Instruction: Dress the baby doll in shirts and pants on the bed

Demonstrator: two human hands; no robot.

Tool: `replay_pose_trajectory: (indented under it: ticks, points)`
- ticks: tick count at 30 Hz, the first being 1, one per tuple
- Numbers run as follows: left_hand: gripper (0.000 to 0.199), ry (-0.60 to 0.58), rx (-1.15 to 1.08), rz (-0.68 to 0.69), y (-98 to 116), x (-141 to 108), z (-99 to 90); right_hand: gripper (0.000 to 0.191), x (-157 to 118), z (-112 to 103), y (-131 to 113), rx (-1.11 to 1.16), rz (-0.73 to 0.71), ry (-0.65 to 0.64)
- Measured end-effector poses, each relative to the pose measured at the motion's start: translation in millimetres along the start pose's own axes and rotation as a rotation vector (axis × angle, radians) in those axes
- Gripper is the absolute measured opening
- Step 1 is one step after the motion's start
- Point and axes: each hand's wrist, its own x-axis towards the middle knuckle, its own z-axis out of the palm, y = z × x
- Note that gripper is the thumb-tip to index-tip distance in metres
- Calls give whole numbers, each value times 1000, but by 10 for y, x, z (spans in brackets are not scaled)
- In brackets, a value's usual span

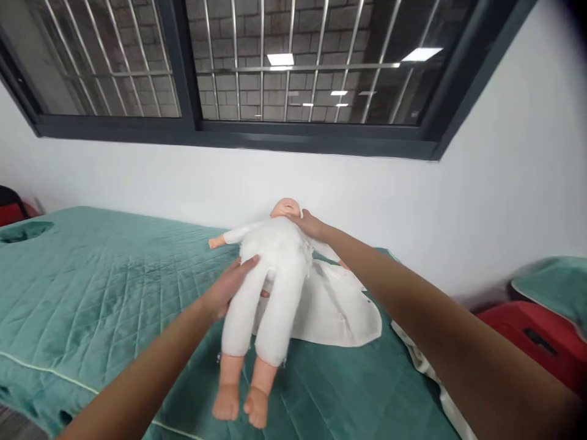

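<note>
A baby doll [275, 244] with a white cloth body and bare plastic feet lies face up, its head towards the wall and its feet towards me. My left hand [233, 282] is wrapped around the doll's upper leg at the hip, thumb on top and fingertips showing between the legs. At the neck and shoulder, my right hand [312, 223] grips the doll, with some fingers hidden. A white garment or cloth [339, 311] lies spread partly under the doll, to its right.
The bed or table has a green quilted cover [114, 287] with an opening at the far left. A red case-like object [527, 336] stands at the right, beside another green padded piece [554, 284]. Behind are a white wall [160, 177] and a barred window [293, 134].
</note>
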Motion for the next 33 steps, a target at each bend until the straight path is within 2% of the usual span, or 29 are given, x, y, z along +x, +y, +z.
replay_pose_trajectory:
  ticks: [3, 5, 7, 11, 15, 17, 19, 22, 24, 26, 28, 30, 33]
  points:
    - [66, -75, -32, -31, -317, 121, 367, 103, -187, -252, 332, -12, 15, -14]
    - [71, -103, -51, -48, -511, 199, 548, 98, -245, -357, 549, -19, 13, -43]
    - [74, -111, -55, -58, -667, 265, 681, 101, -246, -417, 753, -28, 18, -70]
    - [73, -84, -38, -55, -854, 337, 845, 110, -135, -402, 1054, -44, 48, -103]
    - [67, -35, 3, -51, -926, 330, 872, 103, -36, -297, 1208, -50, 41, -148]
    - [62, 19, 67, -46, -913, 305, 778, 100, -16, -288, 1286, -51, 31, -164]
    - [56, 111, 167, -18, -854, 285, 574, 102, 2, -344, 1377, -91, 42, -167]
    - [50, 338, 309, 138, -696, 350, 75, 101, 48, -512, 1453, -265, 44, -139]
    - [44, 562, 457, 257, -582, 510, -306, 88, 72, -586, 1393, -415, -14, -45]
    - [43, 697, 708, 277, -498, 768, -639, 69, 61, -534, 1224, -514, -112, 74]
    - [39, 727, 832, 263, -455, 1083, -866, 53, 4, -320, 981, -550, -235, 101]
    - [39, 728, 945, 252, -449, 1393, -982, 42, -77, 26, 729, -617, -419, 8]
    - [37, 651, 1047, 243, -472, 1748, -1036, 47, -136, 597, 456, -788, -699, -173]
